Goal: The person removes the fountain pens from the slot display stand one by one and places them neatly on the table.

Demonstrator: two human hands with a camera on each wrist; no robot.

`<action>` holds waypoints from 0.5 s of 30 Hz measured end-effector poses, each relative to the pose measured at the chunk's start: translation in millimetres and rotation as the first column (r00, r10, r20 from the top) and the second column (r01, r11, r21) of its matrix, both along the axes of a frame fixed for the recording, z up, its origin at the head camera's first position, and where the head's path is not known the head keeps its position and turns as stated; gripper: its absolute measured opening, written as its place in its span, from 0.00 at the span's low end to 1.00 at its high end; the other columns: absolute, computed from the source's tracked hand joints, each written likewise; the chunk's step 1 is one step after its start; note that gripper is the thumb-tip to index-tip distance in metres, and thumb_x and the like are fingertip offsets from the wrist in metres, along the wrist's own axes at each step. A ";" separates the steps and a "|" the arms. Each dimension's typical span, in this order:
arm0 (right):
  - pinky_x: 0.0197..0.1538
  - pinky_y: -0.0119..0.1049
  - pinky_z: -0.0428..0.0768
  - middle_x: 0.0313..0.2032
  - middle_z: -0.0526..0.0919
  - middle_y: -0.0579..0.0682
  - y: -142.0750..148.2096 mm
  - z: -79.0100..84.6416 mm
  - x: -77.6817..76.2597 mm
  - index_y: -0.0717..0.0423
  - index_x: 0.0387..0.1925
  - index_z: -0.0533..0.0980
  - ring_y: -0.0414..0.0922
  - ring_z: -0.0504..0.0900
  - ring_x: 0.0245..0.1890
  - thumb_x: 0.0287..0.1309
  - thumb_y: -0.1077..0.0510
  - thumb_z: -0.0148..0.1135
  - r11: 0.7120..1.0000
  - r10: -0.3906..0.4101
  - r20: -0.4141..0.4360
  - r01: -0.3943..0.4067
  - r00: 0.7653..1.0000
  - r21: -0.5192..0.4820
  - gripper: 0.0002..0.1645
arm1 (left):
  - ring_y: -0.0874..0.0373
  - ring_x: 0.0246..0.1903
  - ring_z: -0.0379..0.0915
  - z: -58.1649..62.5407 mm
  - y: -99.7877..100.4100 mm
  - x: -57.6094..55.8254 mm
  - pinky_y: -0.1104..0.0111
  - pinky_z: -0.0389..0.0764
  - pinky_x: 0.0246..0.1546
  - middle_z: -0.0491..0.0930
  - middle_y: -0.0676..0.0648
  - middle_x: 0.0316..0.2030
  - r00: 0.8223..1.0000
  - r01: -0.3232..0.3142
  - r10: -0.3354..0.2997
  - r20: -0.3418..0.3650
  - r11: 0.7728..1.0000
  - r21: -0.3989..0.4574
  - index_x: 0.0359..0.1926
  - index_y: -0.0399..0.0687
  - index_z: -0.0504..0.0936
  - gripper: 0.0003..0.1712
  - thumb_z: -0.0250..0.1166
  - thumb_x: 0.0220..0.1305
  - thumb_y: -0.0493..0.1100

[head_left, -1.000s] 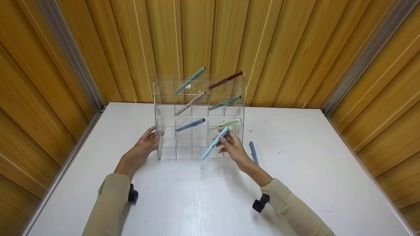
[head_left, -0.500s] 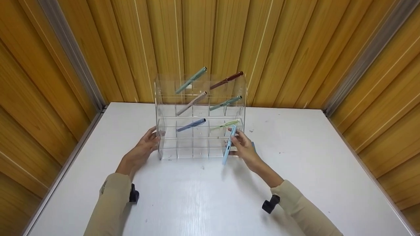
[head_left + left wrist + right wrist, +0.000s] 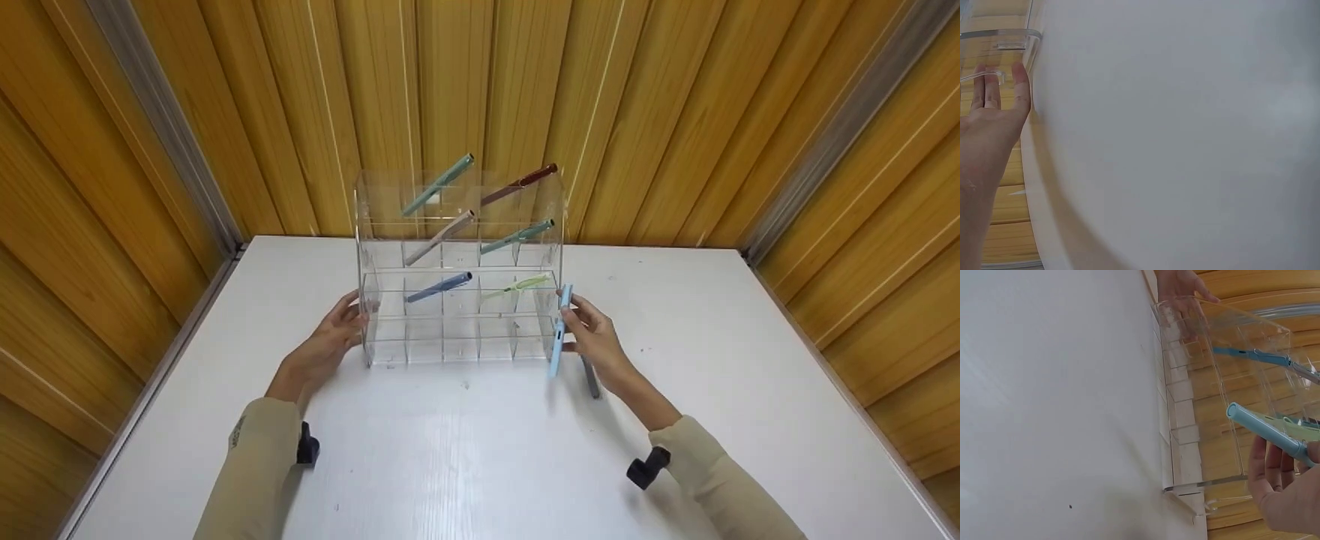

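Note:
A clear tiered acrylic pen rack (image 3: 386, 349) stands on the table. My left hand (image 3: 324, 346) rests against its left side; in the left wrist view the fingers (image 3: 1021, 93) reach nearly straight along the clear wall. Between thumb and fingers my right hand (image 3: 604, 351) pinches a light blue pen (image 3: 557, 341), held steeply at the rack's right edge. The right wrist view shows the round end of this pen (image 3: 1261, 427) pointing away from the hand. Slanting in the rack are teal (image 3: 439, 185), dark red (image 3: 525, 182), pinkish (image 3: 441, 238), green (image 3: 517, 235), blue (image 3: 440, 287) and pale green (image 3: 519, 286) pens.
A grey-blue pen (image 3: 591, 379) lies on the white table (image 3: 450, 450), partly behind my right hand. Wood-patterned panels (image 3: 637, 112) enclose the table at the back and both sides.
My right hand has moved right with the light blue pen, from in front of the rack's lower tiers to its right edge, and the pen has turned steeper. My left hand stays put.

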State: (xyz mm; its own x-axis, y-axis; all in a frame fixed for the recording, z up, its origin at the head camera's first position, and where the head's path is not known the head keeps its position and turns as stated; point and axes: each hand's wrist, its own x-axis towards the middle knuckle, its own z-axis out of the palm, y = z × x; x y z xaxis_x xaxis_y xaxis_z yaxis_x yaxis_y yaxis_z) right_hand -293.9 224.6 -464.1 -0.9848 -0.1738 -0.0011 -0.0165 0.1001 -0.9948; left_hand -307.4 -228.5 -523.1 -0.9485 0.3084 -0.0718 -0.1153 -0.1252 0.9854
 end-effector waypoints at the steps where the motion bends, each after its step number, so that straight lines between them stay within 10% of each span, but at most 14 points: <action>1: 0.47 0.38 0.86 0.48 0.76 0.51 3.3 -0.1 -0.6 0.51 0.75 0.64 0.44 0.79 0.45 0.77 0.48 0.53 1.000 -0.007 -0.003 0.007 1.000 0.005 0.31 | 0.42 0.80 0.45 -0.3 0.2 -0.4 0.46 0.50 0.80 0.47 0.42 0.81 1.000 0.001 -0.001 -0.003 1.000 -0.001 0.83 0.53 0.39 0.41 0.52 0.80 0.42; 15: 0.44 0.33 0.86 0.44 0.80 0.45 44.7 -4.9 -7.3 0.60 0.70 0.70 0.41 0.82 0.43 0.77 0.47 0.54 0.991 -0.115 0.015 0.114 0.993 0.073 0.30 | 0.42 0.80 0.43 1.7 2.1 -1.8 0.46 0.49 0.80 0.47 0.41 0.81 1.000 0.015 -0.015 -0.003 1.000 0.010 0.83 0.52 0.38 0.46 0.57 0.78 0.44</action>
State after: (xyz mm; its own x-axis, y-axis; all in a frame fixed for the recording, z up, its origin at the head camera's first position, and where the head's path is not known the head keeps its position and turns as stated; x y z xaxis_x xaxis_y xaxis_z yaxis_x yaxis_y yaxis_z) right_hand -301.2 269.3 -469.0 -0.9979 -0.0589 -0.0286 0.0182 0.1713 -0.9851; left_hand -309.2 -226.4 -521.5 -0.9440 0.3232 -0.0659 -0.1145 -0.1336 0.9844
